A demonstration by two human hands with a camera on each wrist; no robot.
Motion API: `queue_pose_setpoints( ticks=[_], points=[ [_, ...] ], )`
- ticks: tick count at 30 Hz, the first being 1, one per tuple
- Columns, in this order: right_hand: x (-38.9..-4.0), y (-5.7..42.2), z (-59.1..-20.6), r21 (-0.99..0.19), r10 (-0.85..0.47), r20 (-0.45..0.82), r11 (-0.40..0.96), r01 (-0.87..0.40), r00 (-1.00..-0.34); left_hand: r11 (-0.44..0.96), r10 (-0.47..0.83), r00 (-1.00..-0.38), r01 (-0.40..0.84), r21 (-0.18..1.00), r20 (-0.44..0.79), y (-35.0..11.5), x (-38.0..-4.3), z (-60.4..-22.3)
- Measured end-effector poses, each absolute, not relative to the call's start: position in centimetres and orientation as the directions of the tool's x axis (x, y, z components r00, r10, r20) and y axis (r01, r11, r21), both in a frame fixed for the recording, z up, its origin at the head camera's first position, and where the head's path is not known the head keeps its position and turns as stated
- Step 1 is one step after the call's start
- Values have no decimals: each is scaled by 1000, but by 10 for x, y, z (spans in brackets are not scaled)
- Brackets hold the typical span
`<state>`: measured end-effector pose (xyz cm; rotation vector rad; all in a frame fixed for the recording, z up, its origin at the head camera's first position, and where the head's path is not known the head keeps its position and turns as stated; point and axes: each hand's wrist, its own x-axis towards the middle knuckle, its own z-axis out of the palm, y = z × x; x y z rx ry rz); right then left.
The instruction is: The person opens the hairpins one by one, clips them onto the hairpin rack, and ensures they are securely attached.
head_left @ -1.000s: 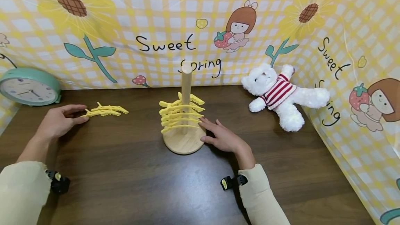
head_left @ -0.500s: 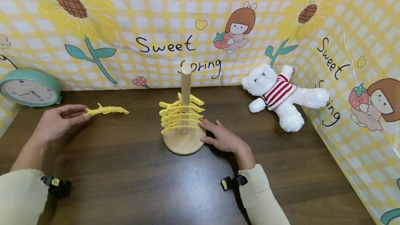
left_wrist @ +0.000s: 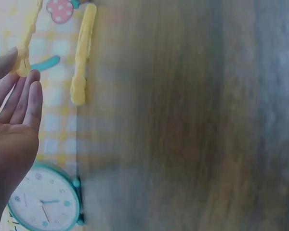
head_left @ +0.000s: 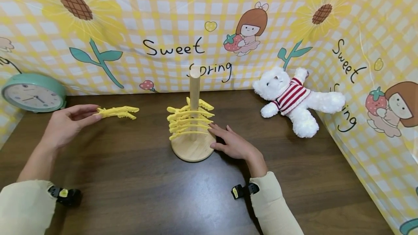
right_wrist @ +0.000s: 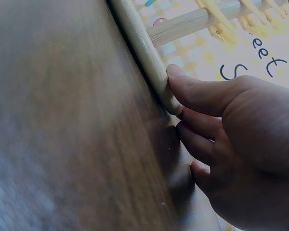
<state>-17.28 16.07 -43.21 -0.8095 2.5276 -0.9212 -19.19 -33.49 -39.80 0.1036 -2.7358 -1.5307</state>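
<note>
My left hand pinches one end of a yellow alligator hair clip between thumb and fingers. A second yellow clip lies on the table, partly covered by the held one in the head view. The held clip's far end is cut off in the left wrist view. At the centre stands a wooden stand with a round base and an upright post. Several yellow clips hang stacked around that post. My right hand holds the base's right rim, its thumb on the edge.
A green alarm clock stands at the back left, beyond my left hand. At the back right lies a white teddy bear in a striped sweater. Checked cloth borders the dark wooden table behind and on the right.
My left hand has lifted one clip off the table and moved slightly right and away from me. The two clips, side by side before, now overlap. My right hand stays on the base.
</note>
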Motion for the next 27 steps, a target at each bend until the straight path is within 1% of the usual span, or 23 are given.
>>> queue_pose_setpoints(
  ticks=[8, 15, 18, 23, 27],
  points=[
    [-173, 161, -432, -672, -598, -128, 639, -375, -791, 461, -69, -997, -14, 887, 20, -317, -183, -388],
    [-173, 161, -432, -669, -601, -121, 637, -382, -790, 486, -90, -992, 34, 873, 89, -299, -177, -380],
    [-172, 160, -432, -672, -603, -117, 633, -385, -789, 471, -99, -989, 50, 881, 109, -292, -175, -377],
    [-172, 160, -431, -671, -603, -112, 632, -387, -790, 409, -79, -985, 110, 906, 155, -280, -174, -373],
    [-172, 160, -431, -670, -604, -106, 631, -392, -790, 390, -66, -977, 160, 907, 201, -272, -172, -370]
  ],
)
